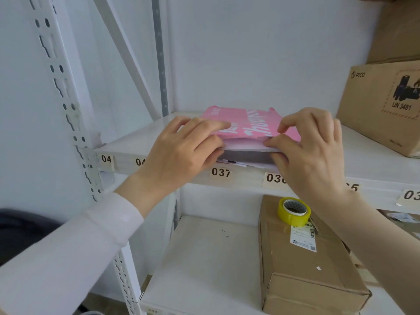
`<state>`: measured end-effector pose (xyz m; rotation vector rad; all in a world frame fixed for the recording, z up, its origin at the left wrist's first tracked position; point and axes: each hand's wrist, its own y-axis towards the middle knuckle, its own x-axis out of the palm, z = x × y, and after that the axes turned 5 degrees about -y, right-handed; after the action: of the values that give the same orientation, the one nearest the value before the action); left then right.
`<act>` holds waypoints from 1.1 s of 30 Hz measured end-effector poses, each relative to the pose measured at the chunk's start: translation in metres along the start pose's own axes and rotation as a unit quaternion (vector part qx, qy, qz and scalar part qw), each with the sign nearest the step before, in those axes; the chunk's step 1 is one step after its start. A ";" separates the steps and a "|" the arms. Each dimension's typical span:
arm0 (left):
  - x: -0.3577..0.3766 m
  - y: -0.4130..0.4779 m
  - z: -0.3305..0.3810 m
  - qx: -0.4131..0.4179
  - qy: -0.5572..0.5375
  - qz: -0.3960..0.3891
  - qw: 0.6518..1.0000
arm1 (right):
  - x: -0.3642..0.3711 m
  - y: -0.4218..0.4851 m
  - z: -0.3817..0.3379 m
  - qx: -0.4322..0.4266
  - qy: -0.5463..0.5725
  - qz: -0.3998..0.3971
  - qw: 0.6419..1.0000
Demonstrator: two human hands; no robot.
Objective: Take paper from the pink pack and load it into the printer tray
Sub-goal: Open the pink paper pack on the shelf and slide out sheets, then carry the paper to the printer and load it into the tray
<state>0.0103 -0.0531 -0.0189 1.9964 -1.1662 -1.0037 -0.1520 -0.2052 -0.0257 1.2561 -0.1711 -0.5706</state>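
Observation:
The pink pack [252, 125] with white lettering lies on the upper white shelf [136, 144], its open end toward me. White paper [243, 145] shows at that open end, under the pink wrapper. My left hand [184, 146] grips the pack's left front corner, fingers on the wrapper and the sheets. My right hand [311, 144] pinches the wrapper and the top sheets at the right front corner. A gap shows beneath the lifted sheets. No printer is in view.
A brown PICO carton [381, 103] stands on the same shelf at the right. On the lower shelf lies a cardboard parcel [302, 264] with a yellow tape roll [293, 211] on it. A perforated white upright [68, 114] frames the left side.

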 end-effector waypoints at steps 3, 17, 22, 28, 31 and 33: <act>-0.014 -0.012 0.009 -0.177 -0.131 -0.021 0.975 | -0.014 -0.004 -0.006 0.030 0.014 0.013 0.999; -0.065 -0.016 0.032 -0.658 -0.709 -0.072 0.242 | -0.080 -0.043 -0.049 0.046 0.066 0.032 0.996; -0.068 -0.014 0.034 -0.673 -0.670 -0.123 0.290 | -0.089 -0.055 -0.054 0.065 0.067 -0.010 0.996; -0.069 -0.017 0.042 -0.680 -0.635 -0.151 0.334 | -0.109 -0.055 -0.052 0.355 0.214 -0.163 0.895; -0.071 -0.019 0.046 -0.677 -0.638 -0.153 0.333 | -0.102 -0.045 -0.043 0.586 0.364 -0.250 0.679; -0.073 -0.024 0.048 -0.674 -0.640 -0.157 0.334 | -0.096 -0.042 -0.032 0.646 0.502 -0.281 0.502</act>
<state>-0.0430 0.0170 -0.0411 -0.3448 0.0842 -2.5734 -0.2330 -0.1389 -0.0578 2.9972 1.0808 -0.0197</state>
